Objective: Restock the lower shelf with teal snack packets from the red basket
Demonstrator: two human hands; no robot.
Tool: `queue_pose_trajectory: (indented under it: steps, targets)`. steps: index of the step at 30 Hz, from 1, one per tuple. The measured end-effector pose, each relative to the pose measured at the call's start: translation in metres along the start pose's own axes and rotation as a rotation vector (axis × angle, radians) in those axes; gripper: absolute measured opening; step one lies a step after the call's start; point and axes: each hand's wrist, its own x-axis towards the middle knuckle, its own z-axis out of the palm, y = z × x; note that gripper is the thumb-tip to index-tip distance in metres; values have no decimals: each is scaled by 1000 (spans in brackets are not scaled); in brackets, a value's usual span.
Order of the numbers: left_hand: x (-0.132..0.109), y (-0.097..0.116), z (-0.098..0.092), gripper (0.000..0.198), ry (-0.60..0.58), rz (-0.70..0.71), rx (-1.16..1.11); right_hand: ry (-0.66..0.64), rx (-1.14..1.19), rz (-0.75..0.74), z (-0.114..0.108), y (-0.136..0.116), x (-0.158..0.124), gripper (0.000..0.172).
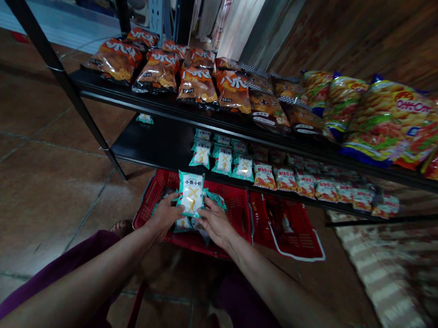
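We reach both forearms forward and down over the red plastic basket [235,204] on the tiled floor. Our left hand [165,215] and our right hand [214,223] meet around one teal snack packet [191,193], which stands upright above the basket's near-left part. The left grip is closed on the packet's left edge, thumb on its face; the right grip is closed on its lower right corner, fingers curled under it. Both wrists are bent slightly down, elbows low.

The packet is a glossy, puffy foil pillow, teal at the borders with a white panel and a yellow X-shaped picture. Its top line reads "小鱼小虾". More packets of the same kind [181,224] lie loose in the basket under our hands. The basket has a mesh wall of small holes and a smooth rim.

A second red basket [303,242] with a white rim sits just beside it, to the right.

Along the front edge of the black metal lower shelf [150,145], matching teal packets [222,160] stand in rows, then red-and-white packets [306,184] to their right; their print is too small to read. On the upper shelf [134,98] lie shiny orange chip bags [197,87] with large white characters, dark brown bags [269,110], and green-and-yellow bags [390,121] lettered "Oh Oh" at the right end.
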Motion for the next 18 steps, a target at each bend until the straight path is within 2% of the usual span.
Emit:
queue_pose_trajectory:
  steps: [6, 13, 18]
  targets:
    - [4, 1, 0, 41, 33, 2, 15, -24, -7, -18, 0, 3, 3, 62]
    - [1, 3, 3, 45, -42, -54, -30, -47, 1, -36, -2, -3, -1, 53]
    - [-3, 5, 11, 39, -55, -68, -2, -18, 42, -23, -5, -7, -3, 52]
